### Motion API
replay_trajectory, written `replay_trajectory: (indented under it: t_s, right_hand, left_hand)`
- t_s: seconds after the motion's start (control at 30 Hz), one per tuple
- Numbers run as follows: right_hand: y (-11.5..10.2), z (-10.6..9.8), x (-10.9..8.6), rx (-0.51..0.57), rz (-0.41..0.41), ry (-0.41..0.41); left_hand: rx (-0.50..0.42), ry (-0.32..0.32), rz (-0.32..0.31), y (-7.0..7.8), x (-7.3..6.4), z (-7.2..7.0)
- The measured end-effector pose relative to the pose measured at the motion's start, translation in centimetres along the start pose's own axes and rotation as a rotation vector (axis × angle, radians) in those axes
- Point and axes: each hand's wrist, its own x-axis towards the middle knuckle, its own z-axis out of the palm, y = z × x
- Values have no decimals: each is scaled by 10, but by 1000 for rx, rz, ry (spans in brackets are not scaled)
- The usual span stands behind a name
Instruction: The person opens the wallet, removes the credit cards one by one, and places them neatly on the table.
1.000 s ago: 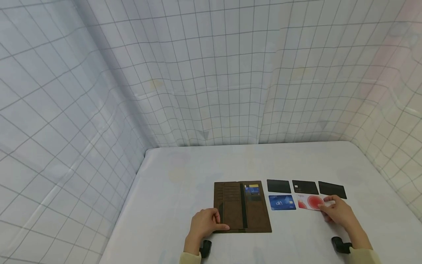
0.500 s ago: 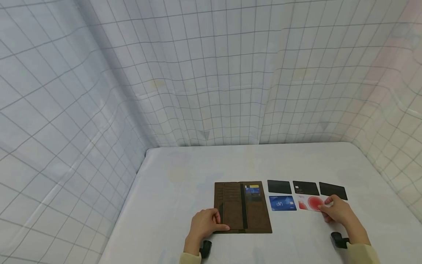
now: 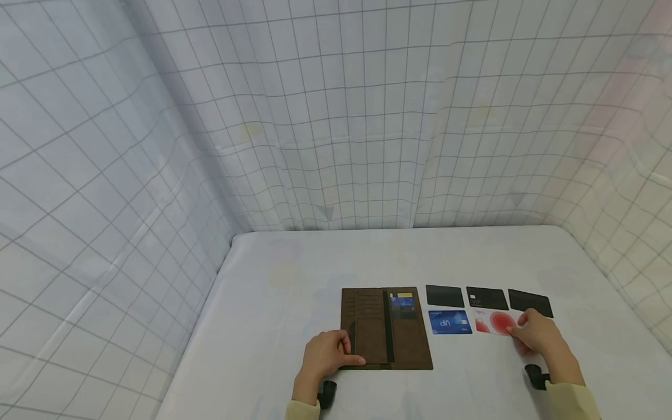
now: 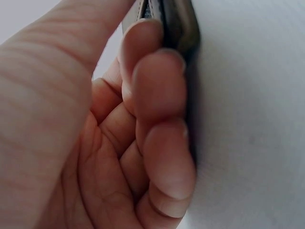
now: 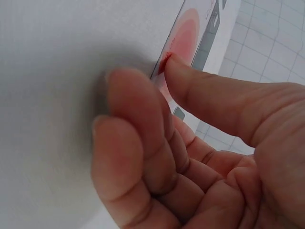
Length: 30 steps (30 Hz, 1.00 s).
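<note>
An open brown wallet [image 3: 368,341] lies flat on the white table, with a blue card [image 3: 402,301] in its right-hand pocket. My left hand [image 3: 324,354] grips the wallet's lower left corner, thumb on top and fingers curled at the edge [image 4: 183,28]. To the right, my right hand [image 3: 542,337] pinches the right end of a white card with red circles [image 3: 490,322]. Its thumb [image 5: 178,78] presses on the card's face, and the other fingers curl close to the table.
A blue VIP card [image 3: 450,322] lies between the wallet and the red-and-white card. Behind them is a row of dark cards: one plain [image 3: 444,296], one with a chip [image 3: 486,298], one at the right [image 3: 529,302]. Grid-patterned curtains [image 3: 341,116] surround the table [image 3: 273,326].
My right wrist and sleeve have shifted slightly left, while the fingertips stay at the red-and-white card. The left hand and wallet have not visibly moved.
</note>
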Motion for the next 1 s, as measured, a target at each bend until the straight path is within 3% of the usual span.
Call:
replay_trajectory:
  t_s: [0.8, 1.0]
  right_hand:
    - [5, 8, -8, 31, -21, 18]
    - [8, 8, -7, 16, -21, 38]
  left_hand:
    - [31, -18, 29, 1, 2, -3]
    - [128, -31, 27, 19, -2, -7]
